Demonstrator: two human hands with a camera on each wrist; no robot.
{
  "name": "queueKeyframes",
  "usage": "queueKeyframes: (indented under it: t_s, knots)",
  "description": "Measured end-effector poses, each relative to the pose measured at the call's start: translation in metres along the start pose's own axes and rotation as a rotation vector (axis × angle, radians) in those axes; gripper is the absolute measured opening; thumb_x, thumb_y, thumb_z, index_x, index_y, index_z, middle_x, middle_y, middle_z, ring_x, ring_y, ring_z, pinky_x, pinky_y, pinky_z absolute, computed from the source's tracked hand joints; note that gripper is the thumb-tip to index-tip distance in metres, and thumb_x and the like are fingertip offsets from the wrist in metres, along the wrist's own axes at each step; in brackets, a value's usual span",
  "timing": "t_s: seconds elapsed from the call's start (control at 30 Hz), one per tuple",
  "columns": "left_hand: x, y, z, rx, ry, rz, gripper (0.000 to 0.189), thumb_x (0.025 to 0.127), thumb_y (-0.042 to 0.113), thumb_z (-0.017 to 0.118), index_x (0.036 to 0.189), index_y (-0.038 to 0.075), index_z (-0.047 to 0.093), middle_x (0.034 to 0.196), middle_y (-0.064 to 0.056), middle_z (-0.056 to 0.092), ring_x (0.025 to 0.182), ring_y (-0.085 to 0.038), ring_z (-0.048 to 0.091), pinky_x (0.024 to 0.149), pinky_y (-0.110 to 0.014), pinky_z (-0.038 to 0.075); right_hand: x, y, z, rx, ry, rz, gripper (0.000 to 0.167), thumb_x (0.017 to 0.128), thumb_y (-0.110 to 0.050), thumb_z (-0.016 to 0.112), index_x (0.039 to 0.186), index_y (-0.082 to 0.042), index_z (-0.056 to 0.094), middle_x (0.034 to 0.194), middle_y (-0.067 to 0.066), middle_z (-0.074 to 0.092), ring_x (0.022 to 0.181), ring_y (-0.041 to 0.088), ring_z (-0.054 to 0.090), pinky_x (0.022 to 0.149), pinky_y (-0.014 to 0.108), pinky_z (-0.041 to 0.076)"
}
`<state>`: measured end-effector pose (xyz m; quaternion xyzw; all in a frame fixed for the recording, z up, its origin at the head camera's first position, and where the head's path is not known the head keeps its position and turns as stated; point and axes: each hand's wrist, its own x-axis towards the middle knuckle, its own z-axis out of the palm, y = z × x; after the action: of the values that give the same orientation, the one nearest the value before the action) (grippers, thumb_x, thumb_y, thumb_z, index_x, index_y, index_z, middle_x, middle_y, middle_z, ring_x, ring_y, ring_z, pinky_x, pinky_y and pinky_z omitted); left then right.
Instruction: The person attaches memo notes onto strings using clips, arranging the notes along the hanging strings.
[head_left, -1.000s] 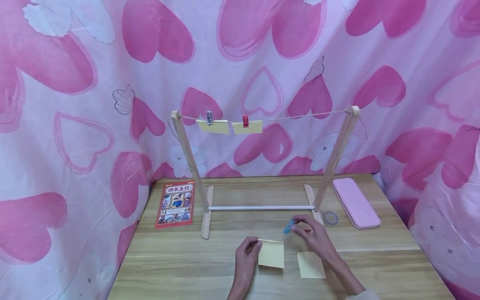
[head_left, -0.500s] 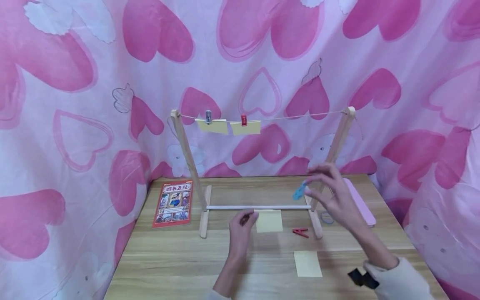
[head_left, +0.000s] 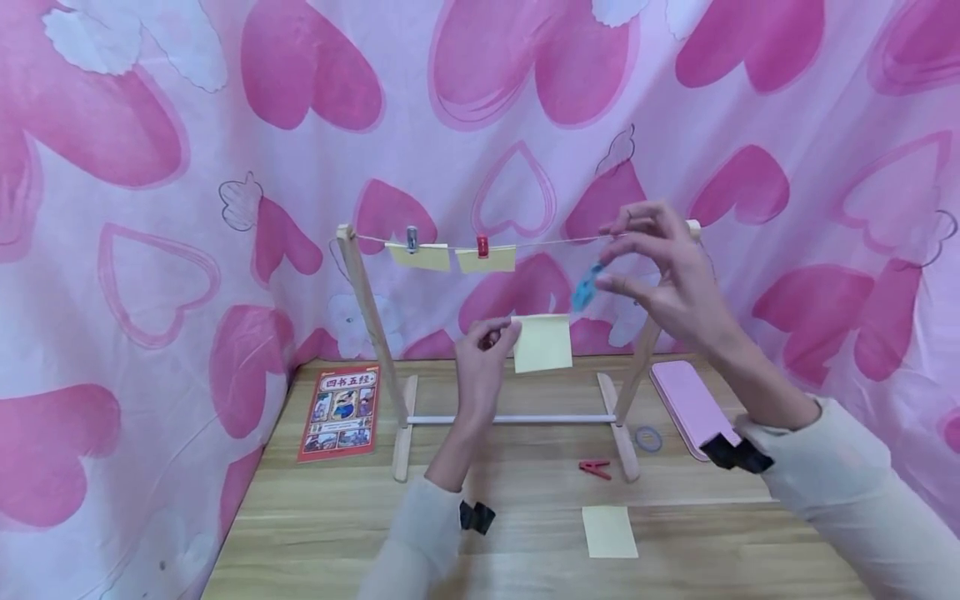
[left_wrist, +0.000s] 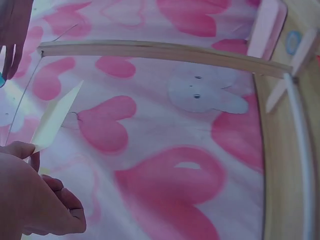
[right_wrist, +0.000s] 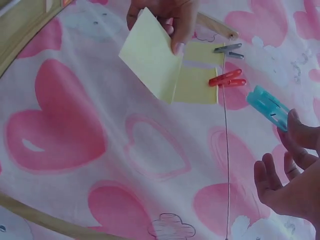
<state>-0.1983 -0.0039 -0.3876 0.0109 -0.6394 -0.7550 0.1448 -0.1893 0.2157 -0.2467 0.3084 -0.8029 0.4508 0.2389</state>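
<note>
Pinches a yellow note [head_left: 543, 343] by its upper left corner with the left hand [head_left: 482, 367], between thumb and fingers, with the sheet reaching out to the right of that hand. Holds it below the string [head_left: 555, 242] in the head view. Pinches a blue clip [head_left: 586, 287] by one end with the right hand [head_left: 678, 279], between thumb and fingertips, with the clip's other end free. In the head view, just beside the note's upper right corner; in the right wrist view, plainly apart from it. Thus touching the left hand and well apart from the right. Farther left on the string, a first hanging note [head_left: 427, 258] under a grey clip [head_left: 412, 239] and a second hanging note [head_left: 495, 262] under a red clip [head_left: 483, 247]. Strung across the wooden frame [head_left: 367, 308]. Below on the table [head_left: 322, 533], a loose note [head_left: 611, 532], well apart from both hands, and a second red clip [head_left: 595, 469] near the frame's right foot. To the right of that foot, a bluish ring [head_left: 648, 450] and a pink case [head_left: 690, 404]; beside the left foot, a red book [head_left: 341, 414]
</note>
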Motion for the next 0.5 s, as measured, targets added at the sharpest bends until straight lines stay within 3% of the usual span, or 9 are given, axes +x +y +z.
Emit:
queueKeyframes:
  t_s: [0.27,0.5]
  knots:
    - [0.025,0.022,0.017,-0.086,-0.005,0.051,0.019,0.098,0.011,0.082,0.108,-0.006,0.082,0.084,0.005,0.052,0.082,-0.011,0.049,0.068,-0.018,0.042,0.053,0.001,0.003,-0.016,0.014,0.037,0.012,0.091,0.007,0.085,0.102,0.008,0.080,0.126,-0.011,0.049,0.134,0.008,0.047,0.114,0.030,0.037]
    - [0.039,0.031,0.028,-0.057,0.041,0.064,0.017,0.097,0.013,0.085,0.107,-0.001,0.083,0.083,0.007,0.052,0.082,-0.009,0.048,0.066,-0.018,0.039,0.080,0.009,0.006,-0.039,0.028,0.010,0.010,0.092,0.006,0.084,0.099,0.011,0.078,0.119,-0.012,0.046,0.133,0.009,0.049,0.107,0.023,0.041]
